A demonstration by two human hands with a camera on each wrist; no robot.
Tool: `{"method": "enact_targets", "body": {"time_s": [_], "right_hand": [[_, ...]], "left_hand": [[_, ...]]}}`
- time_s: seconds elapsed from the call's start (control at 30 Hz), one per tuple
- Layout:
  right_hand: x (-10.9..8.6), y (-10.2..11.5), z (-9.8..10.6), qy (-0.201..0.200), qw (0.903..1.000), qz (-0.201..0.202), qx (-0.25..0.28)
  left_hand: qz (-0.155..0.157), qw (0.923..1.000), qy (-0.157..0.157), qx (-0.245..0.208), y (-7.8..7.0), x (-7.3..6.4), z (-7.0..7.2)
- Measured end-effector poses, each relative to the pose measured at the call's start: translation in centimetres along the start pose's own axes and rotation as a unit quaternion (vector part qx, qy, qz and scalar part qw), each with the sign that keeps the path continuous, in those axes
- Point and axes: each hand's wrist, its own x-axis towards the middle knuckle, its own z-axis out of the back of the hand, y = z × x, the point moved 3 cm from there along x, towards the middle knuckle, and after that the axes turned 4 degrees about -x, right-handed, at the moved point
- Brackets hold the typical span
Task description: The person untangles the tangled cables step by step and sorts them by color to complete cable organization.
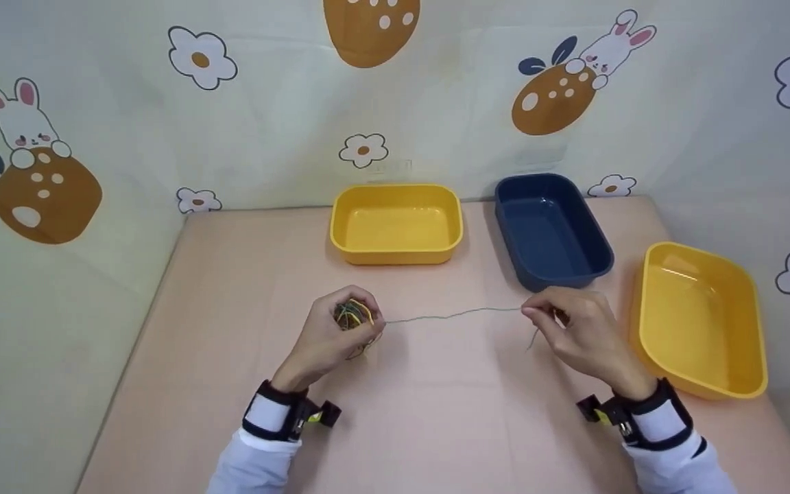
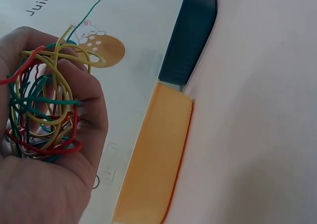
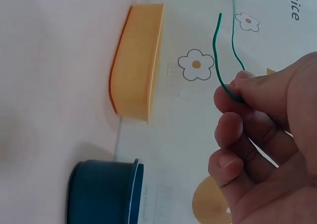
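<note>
for the head view, the clock has its centre at the middle of the green string (image 1: 446, 317). at nine o'clock is the person's left hand (image 1: 323, 336), which grips a tangled bundle of strings (image 1: 352, 314); the fingers and the thumb are curled around it. in the left wrist view one can see yellow, red and green strings in this bundle, and a yellow loop (image 2: 97, 62) sticks out past the fingers. at three o'clock is the right hand (image 1: 583, 336), which pinches the green string between the thumb and the index finger. this string goes from the bundle to the right fingertips, almost straight, with a slight wave. its free end (image 3: 215, 48) hangs from the pinch toward seven o'clock.

a yellow box (image 1: 396, 258) is on the table (image 1: 429, 425) at eleven o'clock, with its long side to the person. a blue box (image 1: 553, 237) is between one and two o'clock, and its near end is just beyond the right hand. a second yellow box (image 1: 700, 322) is at three o'clock, farther out than the right hand. on each wrist there is a black and white strap (image 1: 268, 412), below it a pale sleeve (image 1: 251, 466). the wall cloth (image 1: 265, 137) behind shows rabbits (image 1: 28, 127) and flowers (image 1: 210, 65).
</note>
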Motion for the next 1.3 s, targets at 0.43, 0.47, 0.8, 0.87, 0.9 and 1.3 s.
{"method": "enact_targets", "body": {"time_s": [0.43,0.47,0.8,0.87,0.9,1.3], "right_hand": [[-3.1,-3.1,5.9,-0.139,0.9628,-0.229,0.036],[-3.5,-3.5,6.6,-0.151,0.952,-0.264,0.037],[-8.0,-7.7,13.2,-0.224,0.8373,-0.495,-0.059],[-8.8,-8.2,14.1,-0.212,0.8096,-0.541,-0.083],[-9.2,-8.5,14.4,-0.203,0.7975,-0.56,-0.093],[-11.3,-12.3,14.8,-0.04,0.7882,-0.603,-0.117]], "left_hand": [[0.014,0.9988,-0.046,-0.014,0.5,-0.5,1.7],[0.016,0.9986,-0.049,-0.015,0.5,-0.5,1.8],[0.026,0.9982,-0.054,-0.011,0.2,-0.3,1.9],[0.027,0.9982,-0.054,-0.01,0.2,-0.3,1.7],[0.028,0.9982,-0.053,-0.009,0.2,-0.3,1.7],[0.034,0.9987,-0.038,0.007,0.5,-0.3,0.5]]}}
